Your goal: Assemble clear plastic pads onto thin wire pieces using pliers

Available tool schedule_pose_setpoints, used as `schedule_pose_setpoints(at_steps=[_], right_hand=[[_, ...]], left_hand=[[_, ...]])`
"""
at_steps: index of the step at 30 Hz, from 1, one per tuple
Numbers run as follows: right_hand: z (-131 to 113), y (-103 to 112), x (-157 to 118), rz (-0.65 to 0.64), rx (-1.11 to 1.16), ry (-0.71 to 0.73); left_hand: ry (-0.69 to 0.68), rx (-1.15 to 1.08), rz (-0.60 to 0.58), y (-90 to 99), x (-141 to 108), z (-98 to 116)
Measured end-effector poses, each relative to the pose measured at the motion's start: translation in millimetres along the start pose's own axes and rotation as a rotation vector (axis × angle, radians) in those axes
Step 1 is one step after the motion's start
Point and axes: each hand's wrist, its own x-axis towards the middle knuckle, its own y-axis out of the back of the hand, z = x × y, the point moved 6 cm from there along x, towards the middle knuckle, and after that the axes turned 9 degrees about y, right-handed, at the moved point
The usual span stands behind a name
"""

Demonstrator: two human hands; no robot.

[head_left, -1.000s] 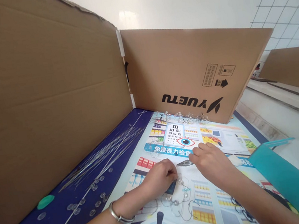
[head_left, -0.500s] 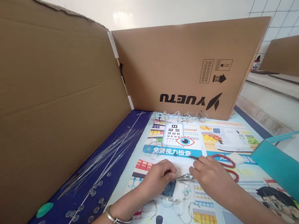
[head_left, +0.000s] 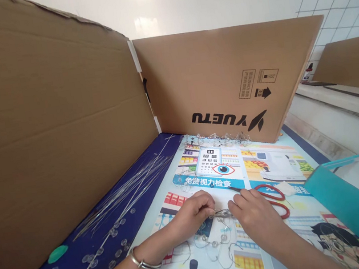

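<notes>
My left hand (head_left: 196, 213), with a silver bangle on its wrist, is closed in a pinch on the end of a thin wire. Facing it, my right hand (head_left: 253, 209) has its fingers wrapped round something mostly hidden. A shiny metal piece (head_left: 224, 213) lies between the two hands; it may be a tool's tip. Below them, a wire strand with clear beads (head_left: 215, 243) rests on the printed sheet. Red-handled scissors (head_left: 279, 200) lie just beyond my right hand, their dark blades pointing left.
Cardboard panels (head_left: 191, 74) stand at the left and back. Wires (head_left: 129, 184), loose clear beads (head_left: 115, 232) and a green piece (head_left: 58, 254) lie on the blue surface. More beaded wire (head_left: 217, 138) lies along the back panel. At right is a teal box (head_left: 356, 211).
The camera view has shifted slightly. Both hands keep nearly the same pose, close together over the beaded strand.
</notes>
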Motion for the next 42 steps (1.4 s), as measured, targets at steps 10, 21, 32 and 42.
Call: schedule_pose_setpoints(at_steps=[10, 21, 32, 42], right_hand=[[-3, 2, -3, -0.041, -0.013, -0.084], [-9, -1, -6, -0.091, 0.064, -0.256], [-11, -2, -8, -0.079, 0.052, -0.281], [-15, -8, -8, -0.083, 0.053, -0.274]], left_hand=[[-0.063, -0.05, -0.014, 2.4, 0, 2], [-0.059, -0.053, -0.024, 2.6, 0, 1], [-0.065, -0.043, -0.026, 0.5, 1, -3], [-0.056, -0.016, -0.007, 1.4, 0, -2]])
